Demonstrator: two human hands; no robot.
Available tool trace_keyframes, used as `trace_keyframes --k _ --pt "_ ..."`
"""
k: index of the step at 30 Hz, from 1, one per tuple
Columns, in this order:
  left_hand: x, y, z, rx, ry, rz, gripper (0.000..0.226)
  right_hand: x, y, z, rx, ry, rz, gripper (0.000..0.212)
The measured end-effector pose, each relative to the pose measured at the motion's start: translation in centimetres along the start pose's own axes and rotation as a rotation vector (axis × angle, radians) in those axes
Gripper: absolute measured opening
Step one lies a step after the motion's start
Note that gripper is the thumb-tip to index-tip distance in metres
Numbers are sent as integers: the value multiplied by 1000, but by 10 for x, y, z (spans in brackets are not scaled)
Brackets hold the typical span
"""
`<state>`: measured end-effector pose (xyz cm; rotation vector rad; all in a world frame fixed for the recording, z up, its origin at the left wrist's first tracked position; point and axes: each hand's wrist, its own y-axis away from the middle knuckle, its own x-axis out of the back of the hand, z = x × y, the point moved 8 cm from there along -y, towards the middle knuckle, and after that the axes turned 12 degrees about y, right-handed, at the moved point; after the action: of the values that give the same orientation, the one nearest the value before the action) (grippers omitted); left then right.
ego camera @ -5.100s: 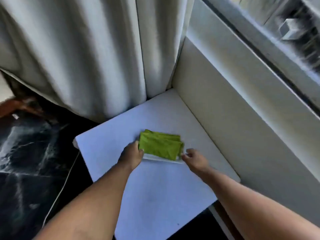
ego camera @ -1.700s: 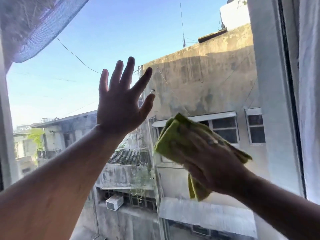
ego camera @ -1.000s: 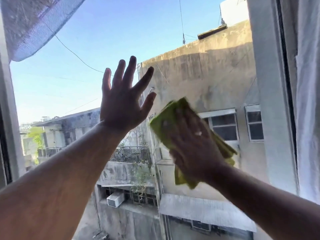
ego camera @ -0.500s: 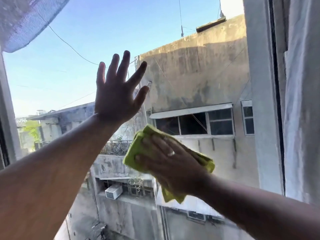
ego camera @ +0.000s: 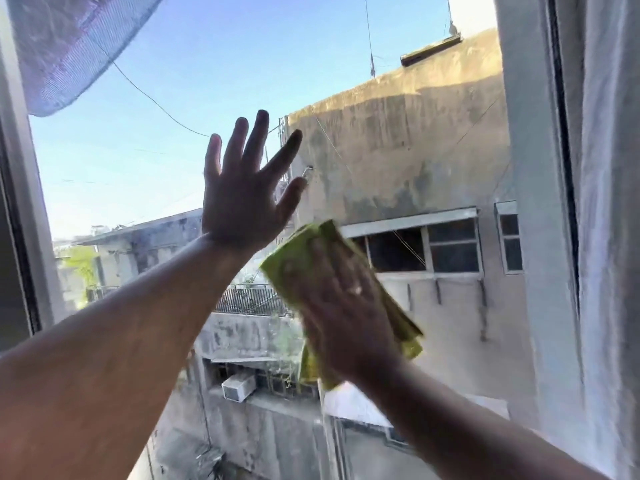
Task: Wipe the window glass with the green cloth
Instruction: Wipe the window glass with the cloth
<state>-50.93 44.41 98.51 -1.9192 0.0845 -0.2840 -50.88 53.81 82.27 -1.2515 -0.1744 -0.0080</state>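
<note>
Splayed left hand [ego camera: 242, 199] touches window glass [ego camera: 121, 168]; blurred right hand [ego camera: 343, 317], apparently flat, presses green cloth [ego camera: 294, 261].

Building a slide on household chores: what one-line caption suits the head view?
Right hand presses the green cloth against the window glass; left hand raised, fingers spread.

My left hand [ego camera: 242, 199] is raised against the glass [ego camera: 166, 91] near its middle, fingers straight and spread, holding nothing. Just below and to its right, my right hand [ego camera: 341, 313] presses the cloth [ego camera: 294, 258] to the pane. That hand is blurred, but its fingers look flat on the cloth, whose ends stick out above the fingertips and below the wrist. A curtain [ego camera: 609, 202] hangs along the right edge of the window, and netting [ego camera: 69, 46] fills the top left corner.
</note>
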Motion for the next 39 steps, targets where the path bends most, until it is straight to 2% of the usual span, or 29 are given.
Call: trace_keyframes --k 2,3,5,6,8,11,13,14,15,16,19,20,21,22,23,26,28,29,30,31,34,35,37,39 --pt "2 -1 -1 -3 24 -21 62 1 21 -49 278 -61 -23 64" --pt "2 -1 1 -2 28 -30 63 0 28 -50 378 -56 -39 62" --pt "2 1 1 6 19 -34 63 -3 28 -13 440 -1 -45 60" --pt "2 1 2 9 17 -31 62 -3 21 20 387 29 -30 58" --pt "0 0 4 4 15 -27 62 1 10 102 126 90 19 56" --pt "-1 0 4 5 -12 -11 62 10 13 208 -424 81 -22 64" --pt "-1 0 4 11 -34 -2 63 7 13 223 -737 44 -40 67" --pt "-2 1 4 9 -36 -4 63 7 10 209 -813 36 -44 67" --pt "-2 1 5 5 -35 -6 63 6 3 185 -794 30 -47 66" --pt "-2 2 7 -2 -38 -6 63 2 -5 150 -659 38 -45 66" --pt "2 2 5 -14 -41 1 61 -8 5 34 161 67 -61 63" --pt "3 2 4 -17 -35 3 60 -8 18 26 389 72 -53 59" --pt "3 2 5 -19 -31 9 60 -7 26 37 522 95 -52 58" --pt "2 2 5 -15 -32 17 60 -7 23 62 541 140 -44 61" --pt "1 2 4 -7 -37 20 60 -6 12 95 450 169 -34 68" --pt "0 3 6 3 -47 18 60 11 -28 201 -163 108 -37 75" --pt "-1 3 5 3 -44 11 60 13 -42 212 -447 39 -72 74" --pt "-1 2 4 8 -29 10 60 13 -47 197 -500 7 -61 74" --pt "-1 2 2 17 -9 12 60 12 -51 171 -478 -25 -40 75" --pt "0 2 0 25 9 19 60 11 -52 135 -377 -55 -14 78" --pt "0 2 -4 23 36 32 61 1 -9 13 238 -45 -30 78" --pt "0 1 -4 16 43 27 61 -3 18 -6 417 -14 -56 74" --pt "-2 2 -3 11 43 24 60 -10 65 8 604 47 -112 70" --pt "-2 4 -1 16 19 32 60 -13 71 72 531 155 -98 71"
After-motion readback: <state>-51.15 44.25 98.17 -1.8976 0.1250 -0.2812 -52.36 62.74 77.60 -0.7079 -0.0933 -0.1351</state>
